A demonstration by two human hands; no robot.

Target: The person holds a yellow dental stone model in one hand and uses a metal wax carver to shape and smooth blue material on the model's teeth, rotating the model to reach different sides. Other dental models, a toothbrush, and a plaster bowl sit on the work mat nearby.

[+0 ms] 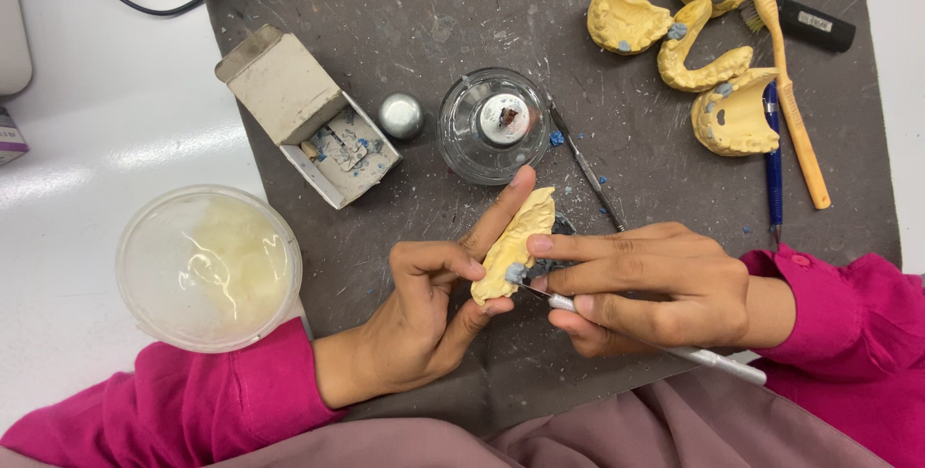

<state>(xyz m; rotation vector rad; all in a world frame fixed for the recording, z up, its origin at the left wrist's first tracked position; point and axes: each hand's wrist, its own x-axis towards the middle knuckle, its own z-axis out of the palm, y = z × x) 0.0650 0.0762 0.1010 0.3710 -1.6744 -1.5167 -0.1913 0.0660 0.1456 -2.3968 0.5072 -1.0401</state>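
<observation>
My left hand (424, 304) grips a yellow plaster dental cast (515, 241) between thumb and fingers, holding it just above the dark mat (405, 15). My right hand (641, 280) holds a thin silver-handled instrument (713, 360) like a pen. Its tip touches a small grey-blue patch of wax on the cast's lower edge. Both sleeves are bright pink.
A glass spirit lamp (493, 124) stands beyond the hands, with a metal cap (401, 115) and an open white box of wax scraps (323, 131) to its left. Several yellow casts (694, 53), a toothbrush (795, 111), a blue pen (774, 164) lie far right. A lidded plastic tub (208, 266) sits left.
</observation>
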